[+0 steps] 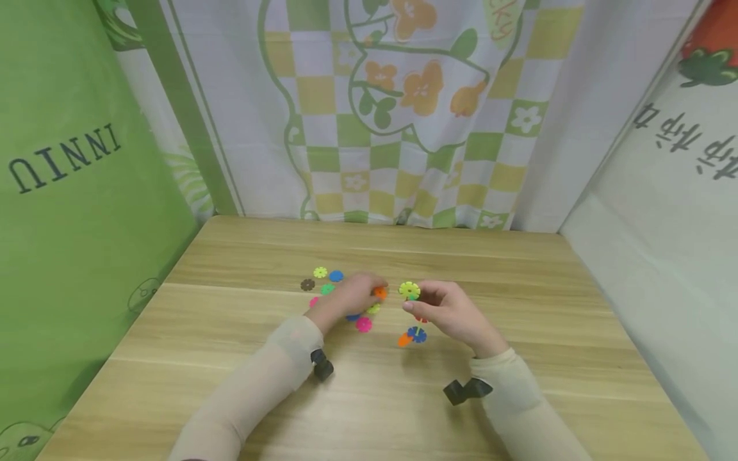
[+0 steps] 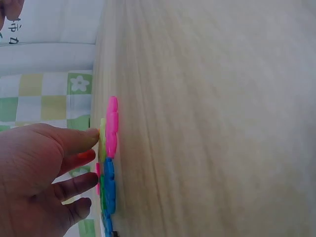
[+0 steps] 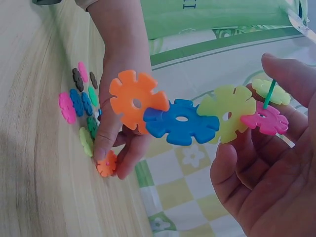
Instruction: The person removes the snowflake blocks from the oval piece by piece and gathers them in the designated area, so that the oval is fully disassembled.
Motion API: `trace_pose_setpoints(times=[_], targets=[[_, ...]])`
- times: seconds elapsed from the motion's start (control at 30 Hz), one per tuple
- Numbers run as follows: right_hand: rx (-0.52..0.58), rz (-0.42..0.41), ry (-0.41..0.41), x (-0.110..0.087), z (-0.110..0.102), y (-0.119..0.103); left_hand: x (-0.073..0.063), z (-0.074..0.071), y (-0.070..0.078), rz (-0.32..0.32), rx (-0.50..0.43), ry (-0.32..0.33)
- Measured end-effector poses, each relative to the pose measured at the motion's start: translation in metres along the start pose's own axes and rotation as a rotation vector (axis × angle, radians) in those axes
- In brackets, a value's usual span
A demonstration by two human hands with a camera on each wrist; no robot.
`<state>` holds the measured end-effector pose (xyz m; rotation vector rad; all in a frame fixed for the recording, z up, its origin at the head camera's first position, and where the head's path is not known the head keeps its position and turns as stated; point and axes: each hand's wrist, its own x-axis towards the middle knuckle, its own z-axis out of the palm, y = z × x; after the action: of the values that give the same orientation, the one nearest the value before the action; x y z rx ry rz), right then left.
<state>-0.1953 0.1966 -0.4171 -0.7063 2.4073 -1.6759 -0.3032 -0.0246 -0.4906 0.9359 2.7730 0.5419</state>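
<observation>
My left hand (image 1: 352, 296) reaches over loose flower-shaped plastic discs on the wooden table and pinches an orange disc (image 3: 106, 164) between thumb and fingers. In front of me, my right hand (image 1: 458, 315) holds a chain of interlocked discs above the table. The right wrist view shows its orange disc (image 3: 133, 101), blue disc (image 3: 197, 122), yellow-green disc (image 3: 229, 106) and pink disc (image 3: 265, 118). A green disc (image 3: 269, 94), seen edge-on, joins the pink one to a pale yellow disc (image 3: 277, 93) by the thumb. Part of the chain is hidden by the fingers.
Around my left hand lie loose discs, among them a pink one (image 1: 364, 324), a blue one (image 1: 336, 276), a brown one (image 1: 307, 285) and a yellow one (image 1: 319, 273). Patterned curtains (image 1: 369, 160) hang behind the table (image 1: 277, 246) and along both sides.
</observation>
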Motion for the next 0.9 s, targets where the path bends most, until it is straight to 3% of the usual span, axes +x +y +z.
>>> trace_pose_setpoints(times=[0.13,0.27,0.4,0.53,0.7,0.9], targets=[[0.006,0.006,-0.006,0.001,0.001,0.000,-0.001,-0.002,-0.001,-0.001,-0.017,0.011],[0.020,0.017,-0.009,0.001,0.003,0.001,-0.006,-0.008,-0.001,-0.006,-0.138,0.020],[0.023,0.021,-0.010,0.002,0.004,0.000,-0.013,-0.022,0.002,0.001,-0.274,0.042],[0.028,0.019,-0.013,0.003,0.005,0.000,-0.025,-0.041,0.011,0.044,-0.323,0.087],[0.017,0.016,-0.015,0.004,0.006,-0.001,-0.043,-0.062,0.030,0.141,-0.346,0.169],[0.008,0.021,-0.011,0.004,0.007,-0.003,-0.057,-0.068,0.052,0.371,-0.374,0.299]])
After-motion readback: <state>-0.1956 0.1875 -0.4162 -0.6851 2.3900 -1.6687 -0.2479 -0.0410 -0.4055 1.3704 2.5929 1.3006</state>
